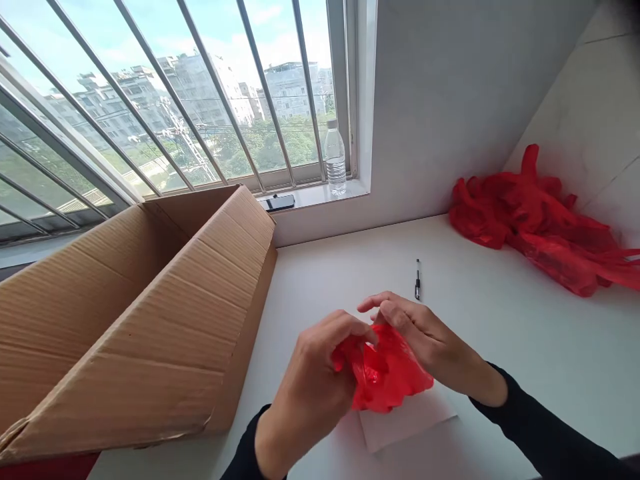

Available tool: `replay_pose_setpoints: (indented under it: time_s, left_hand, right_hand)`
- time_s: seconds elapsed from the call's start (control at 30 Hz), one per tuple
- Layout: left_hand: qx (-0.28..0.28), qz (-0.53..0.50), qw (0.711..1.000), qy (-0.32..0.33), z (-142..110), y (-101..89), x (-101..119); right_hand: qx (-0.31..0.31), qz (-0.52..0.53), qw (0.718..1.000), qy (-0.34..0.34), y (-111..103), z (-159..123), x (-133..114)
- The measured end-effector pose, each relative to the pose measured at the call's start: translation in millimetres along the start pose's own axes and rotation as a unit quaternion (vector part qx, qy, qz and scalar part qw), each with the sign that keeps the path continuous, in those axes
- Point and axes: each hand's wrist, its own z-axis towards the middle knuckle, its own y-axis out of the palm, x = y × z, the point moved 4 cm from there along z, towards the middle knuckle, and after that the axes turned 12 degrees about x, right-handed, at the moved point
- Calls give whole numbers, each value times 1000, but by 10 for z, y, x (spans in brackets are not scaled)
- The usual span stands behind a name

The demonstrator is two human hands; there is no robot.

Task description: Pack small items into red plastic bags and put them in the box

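Note:
Both my hands hold a crumpled red plastic bag (385, 377) just above the white table (525, 333). My left hand (315, 383) pinches the bag's left side with curled fingers. My right hand (425, 337) grips its top right, fingers bent over the plastic. Under the bag lies a white sheet of paper (405, 420). Dark sleeves cover both forearms.
A large open cardboard box (150, 320) stands at the left. A pile of red plastic bags (540, 220) lies at the far right by the wall. A black pen (417, 280) rests beyond my hands. A water bottle (335, 160) and a dark phone (277, 202) sit on the windowsill.

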Motion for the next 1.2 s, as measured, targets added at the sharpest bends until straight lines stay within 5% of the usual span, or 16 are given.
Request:
replay_pose_setpoints:
  time_s: [0.13,0.2,0.3,0.47,0.57,0.67,0.8,0.9,1.07,1.2]
  left_hand:
    - [116,88,968,204,-86,0,-136]
    - [112,101,960,237,-105,22,-202]
    - [82,164,949,258,-139,43,-240]
    - [30,266,933,241,-502,-85,-507]
    - [68,308,933,171,-872,-249,-850]
    - [66,325,940,76,-1117,-215,-1090]
    - [43,316,933,166,-1072,159,-959]
    - [-40,368,893,257,-936,469,-914]
    - [-80,446,857,244,-854,663,-1156]
    - [-87,455,854,237,-892,721,-1227]
  right_hand:
    - [-67,20,998,9,55,71,181]
    - [-104,48,993,-14,90,78,199]
    - [-74,35,996,-48,73,73,162]
    - [45,-102,992,-53,-243,-106,288]
    - [116,-185,976,18,-542,-324,662]
    - [161,-242,955,62,-670,-516,988]
    - [222,-239,945,-3,-486,-616,1010]
    - [189,-253,945,-87,-187,-642,962]
    - [139,-345,904,-211,107,-697,1163]
    - [152,-385,884,-219,99,-673,1352]
